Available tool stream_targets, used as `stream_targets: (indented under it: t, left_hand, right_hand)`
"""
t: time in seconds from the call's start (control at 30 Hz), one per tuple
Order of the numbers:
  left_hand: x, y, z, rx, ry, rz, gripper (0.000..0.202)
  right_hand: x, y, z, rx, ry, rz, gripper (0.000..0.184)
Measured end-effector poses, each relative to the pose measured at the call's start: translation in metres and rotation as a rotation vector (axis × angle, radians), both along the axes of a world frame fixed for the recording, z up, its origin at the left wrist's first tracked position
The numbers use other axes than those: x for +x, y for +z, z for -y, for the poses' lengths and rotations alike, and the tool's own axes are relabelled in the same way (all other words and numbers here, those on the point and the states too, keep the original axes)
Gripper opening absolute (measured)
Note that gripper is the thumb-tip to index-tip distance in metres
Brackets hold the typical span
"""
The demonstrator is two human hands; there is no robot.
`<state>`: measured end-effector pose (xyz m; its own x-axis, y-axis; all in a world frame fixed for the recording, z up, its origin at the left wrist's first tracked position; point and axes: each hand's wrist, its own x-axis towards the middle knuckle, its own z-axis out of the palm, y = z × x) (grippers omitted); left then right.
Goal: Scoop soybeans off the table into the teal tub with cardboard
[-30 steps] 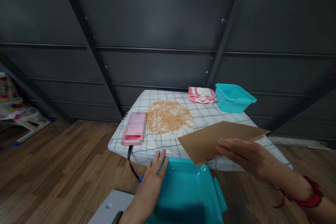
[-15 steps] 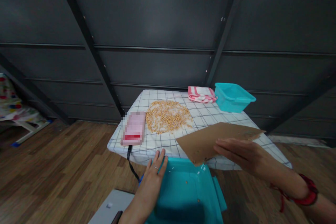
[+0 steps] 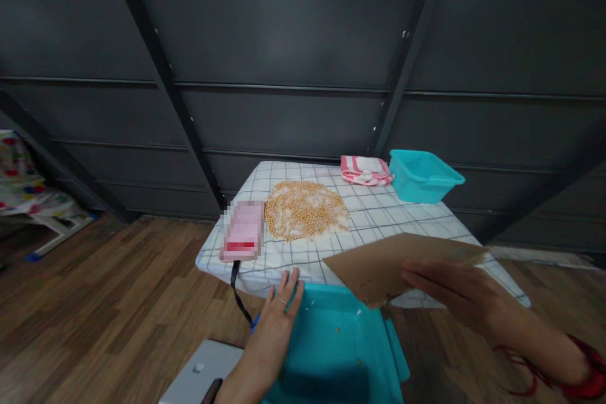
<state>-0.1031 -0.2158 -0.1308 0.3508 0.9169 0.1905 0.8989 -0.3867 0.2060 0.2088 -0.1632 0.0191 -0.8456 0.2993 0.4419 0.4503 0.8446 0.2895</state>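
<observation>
A: Where to look for the cardboard [image 3: 364, 271]?
B: To the near right of the beans [image 3: 307, 208], tilted, partly above the checked cloth [image 3: 379, 221] and overlapping in view the far rim of the tub [image 3: 326, 353]. Touching that rim or just clear of it? Cannot tell.
A: Held how?
B: By the right hand [image 3: 466, 290], with fingers straight and pressed together against the sheet. Probably pinched from behind by the thumb, but no thumb in view to prove it.
A: And the left hand [image 3: 272, 325]?
B: On the near side of the beans, laid along the tub's left edge, with fingers a little spread. Gripping or merely resting? Cannot tell.
A: Heavy, the cardboard?
B: Light, by the look of it, and stiff enough to stay nearly flat from a one-sided hold. Likely to crease under a hard squeeze. Not slippery, judging by the dull surface. Weakest, probably, at the corners.
A: Best place to take hold?
B: At the end farthest from the beans, with thumb on one face and fingers fanned across the other, to curb twisting.
A: And for the beans themselves?
B: Hard and prone to roll, most likely. Awkward to pinch singly, easier to cup. Mixed with something white, too fine to make out.
</observation>
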Motion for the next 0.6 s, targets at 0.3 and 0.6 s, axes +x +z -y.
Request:
stream_targets:
  t: [0.3, 0.6]
  left_hand:
    - [0.003, 0.003, 0.002, 0.024, -0.001, -0.009, 0.081]
    - [0.000, 0.000, 0.001, -0.010, 0.000, 0.010, 0.079]
  right_hand:
    - [0.007, 0.000, 0.011, 0.064, 0.008, 0.068, 0.052]
    - [0.019, -0.007, 0.024, 0.019, 0.041, 0.100, 0.052]
